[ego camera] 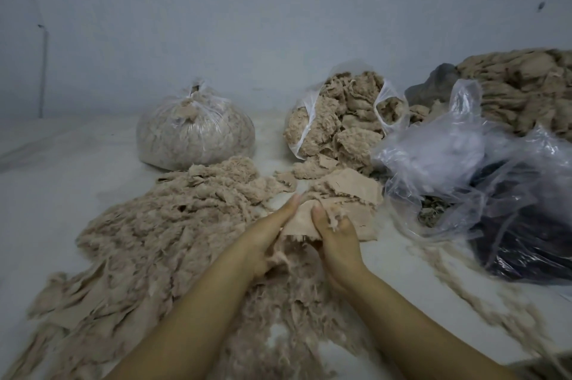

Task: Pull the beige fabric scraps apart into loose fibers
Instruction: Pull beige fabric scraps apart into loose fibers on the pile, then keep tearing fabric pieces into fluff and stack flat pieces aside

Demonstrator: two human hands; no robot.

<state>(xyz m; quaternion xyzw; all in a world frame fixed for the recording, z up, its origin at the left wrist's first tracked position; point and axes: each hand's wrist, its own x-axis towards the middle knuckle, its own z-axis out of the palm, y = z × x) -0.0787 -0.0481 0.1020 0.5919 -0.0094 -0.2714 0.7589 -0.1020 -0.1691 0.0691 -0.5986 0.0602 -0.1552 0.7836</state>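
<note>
Left hand (pixel 266 234) and right hand (pixel 335 237) both pinching same beige scrap (pixel 301 218), thumbs on top, close together at centre. Scrap frayed along lower edge, above loose fibers (pixel 297 302) on floor. Fluffed pile (pixel 161 225) left. Tied bag (pixel 193 129) and open bag (pixel 337 119) of scraps behind. Crumpled clear plastic (pixel 464 163) right.

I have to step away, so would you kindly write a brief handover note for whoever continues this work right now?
Left hand and right hand both grip one beige fabric scrap, thumbs on top, between them.
Done: a loose fiber pile lies to the left, and a tied bag stands behind it.
Left: scraps ahead, an open bag of them, and a heap far right.
</note>
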